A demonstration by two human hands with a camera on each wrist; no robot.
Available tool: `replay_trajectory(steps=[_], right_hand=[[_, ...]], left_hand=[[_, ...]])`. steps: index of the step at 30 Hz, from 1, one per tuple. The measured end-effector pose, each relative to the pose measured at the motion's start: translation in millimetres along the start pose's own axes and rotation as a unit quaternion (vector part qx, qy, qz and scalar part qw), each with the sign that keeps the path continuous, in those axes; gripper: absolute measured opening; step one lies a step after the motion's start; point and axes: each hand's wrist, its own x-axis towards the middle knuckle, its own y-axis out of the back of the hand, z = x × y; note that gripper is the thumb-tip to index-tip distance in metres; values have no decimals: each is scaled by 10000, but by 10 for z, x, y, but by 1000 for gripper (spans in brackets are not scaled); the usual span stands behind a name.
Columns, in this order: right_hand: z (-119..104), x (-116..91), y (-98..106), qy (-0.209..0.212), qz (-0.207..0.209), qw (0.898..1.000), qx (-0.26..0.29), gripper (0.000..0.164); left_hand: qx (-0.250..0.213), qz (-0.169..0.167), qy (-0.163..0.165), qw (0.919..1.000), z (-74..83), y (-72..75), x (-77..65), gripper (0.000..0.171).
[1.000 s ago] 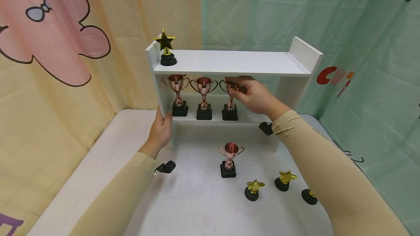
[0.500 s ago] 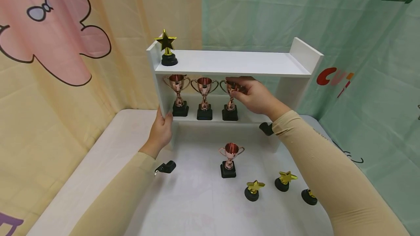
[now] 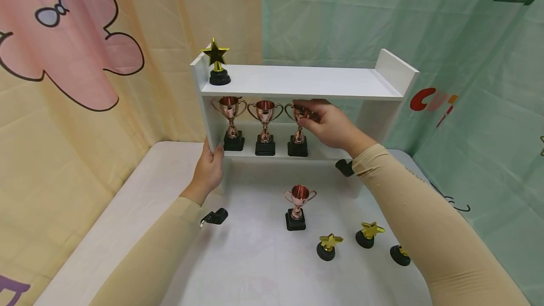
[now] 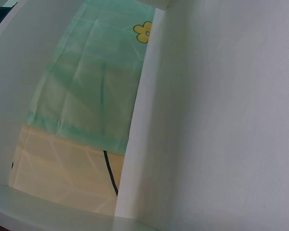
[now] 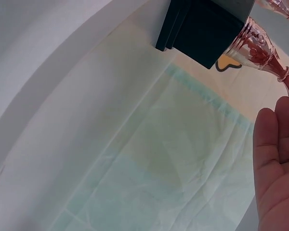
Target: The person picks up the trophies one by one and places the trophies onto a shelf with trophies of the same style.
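Note:
A white two-tier shelf [image 3: 297, 81] stands on the table. My left hand [image 3: 206, 174] grips its left side panel low down, thumb in front; the left wrist view shows only white boards and curtain, no hand. On the lower tier, three rose-gold trophy cups with black square bases stand upright in a row. My right hand [image 3: 329, 124] holds the rightmost trophy cup [image 3: 297, 147] by its bowl, hiding the bowl's right side. In the right wrist view, that trophy's base [image 5: 207, 31] is at the top, with fingers [image 5: 266, 139] beside its stem.
A gold star trophy [image 3: 218, 77] stands at the top tier's left end. Another rose-gold trophy cup [image 3: 296, 221] stands on the white table [image 3: 238, 268] in front. Small star trophies, including one star trophy [image 3: 326, 249], are at front right, one partly behind my right sleeve. Curtains hang behind.

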Motion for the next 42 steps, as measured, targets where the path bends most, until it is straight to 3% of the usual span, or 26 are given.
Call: replay_trajectory(steps=[24,42], right_hand=[[-17,-65,40,29,-27,9998,183,52],[-2,-183,66,63,38,10000,-13,61]], left_hand=[[-1,-77,13,10000,-3,5,1,62],[25,-60,16,10000,-15,3,-2,63]])
